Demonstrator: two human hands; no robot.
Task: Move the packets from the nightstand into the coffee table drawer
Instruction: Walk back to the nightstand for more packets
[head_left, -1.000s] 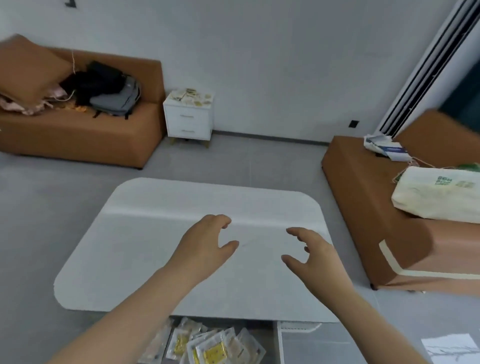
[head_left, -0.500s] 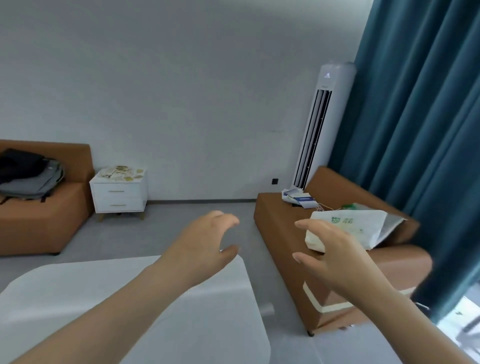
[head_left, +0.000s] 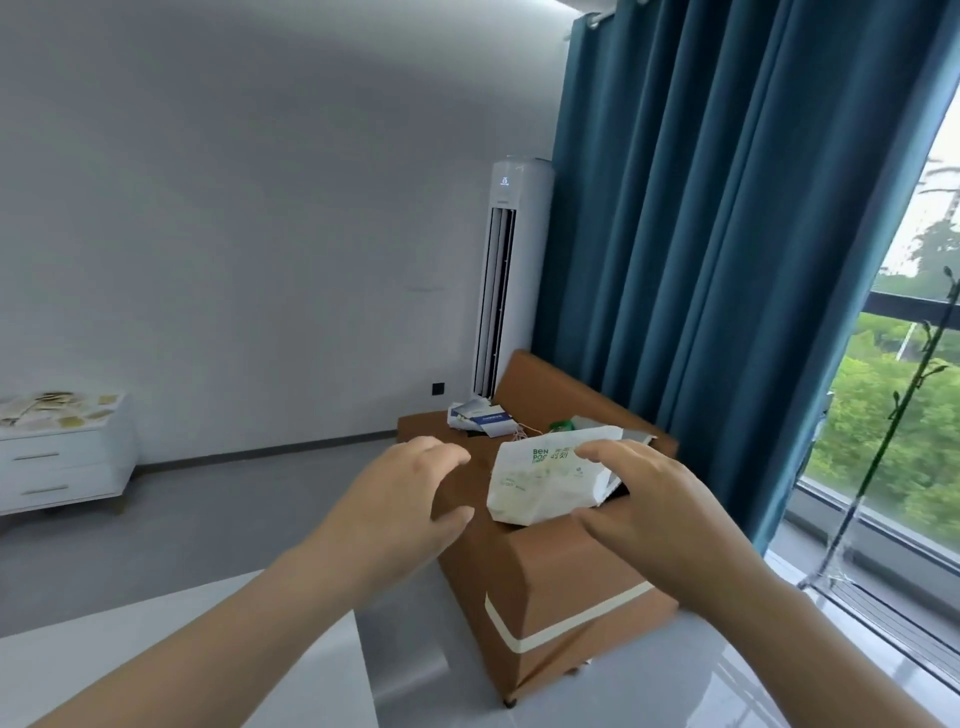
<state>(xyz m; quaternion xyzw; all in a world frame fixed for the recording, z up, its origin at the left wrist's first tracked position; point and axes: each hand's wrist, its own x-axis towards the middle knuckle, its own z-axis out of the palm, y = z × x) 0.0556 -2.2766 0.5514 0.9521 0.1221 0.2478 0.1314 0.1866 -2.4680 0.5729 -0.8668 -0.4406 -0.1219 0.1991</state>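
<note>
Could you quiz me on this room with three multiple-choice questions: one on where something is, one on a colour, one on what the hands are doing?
1. Where is the white nightstand?
A. far left, against the wall
B. beside the window
C. on the sofa

2. What colour is the curtain?
A. orange
B. teal blue
C. white

3. What state are the left hand and right hand in?
A. both clenched on packets
B. one holds a cup
C. both open and empty

Answers:
1. A, it stands at the picture's left edge, with packets on top.
2. B, the long folds next to the window are teal blue.
3. C, fingers are spread in mid-air, gripping nothing.
</note>
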